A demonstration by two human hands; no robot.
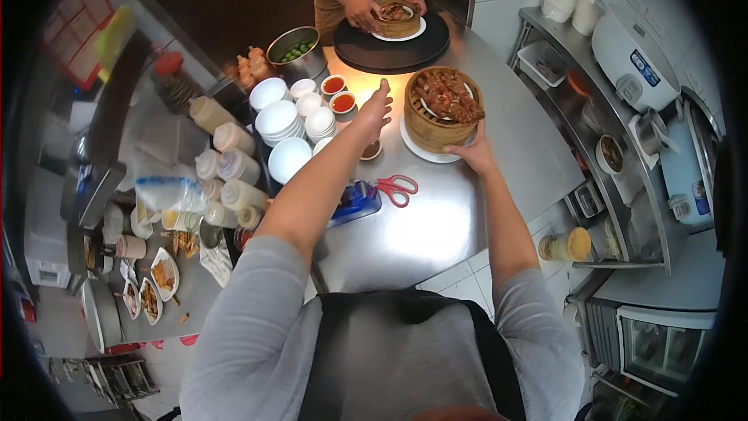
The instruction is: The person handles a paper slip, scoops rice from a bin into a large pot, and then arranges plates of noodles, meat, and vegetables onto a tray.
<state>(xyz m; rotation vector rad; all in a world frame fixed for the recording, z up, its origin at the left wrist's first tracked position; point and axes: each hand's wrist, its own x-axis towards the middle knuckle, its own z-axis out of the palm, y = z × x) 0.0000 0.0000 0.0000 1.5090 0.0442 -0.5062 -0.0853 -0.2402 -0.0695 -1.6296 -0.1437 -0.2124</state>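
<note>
My right hand (474, 151) grips the lower right side of a bamboo steamer (433, 132), which holds dark glazed food (448, 96) and stands on a white plate (425, 153). To the left of the steamer, my left hand (375, 114) is raised with its fingers extended and nothing in it. Beside that hand are two small cups of red sauce (342, 102). Below it, red-handled scissors (400, 190) lie by a blue tape dispenser (361, 201), partly hidden by my forearm.
Across the counter (530, 140), another person's hands (365, 13) hold a smaller steamer (397, 27) over a black round board (389, 50). Stacked white bowls (279, 121), a metal pot (294, 55) and squeeze bottles (238, 165) stand left. Metal shelves (615, 152) are at right.
</note>
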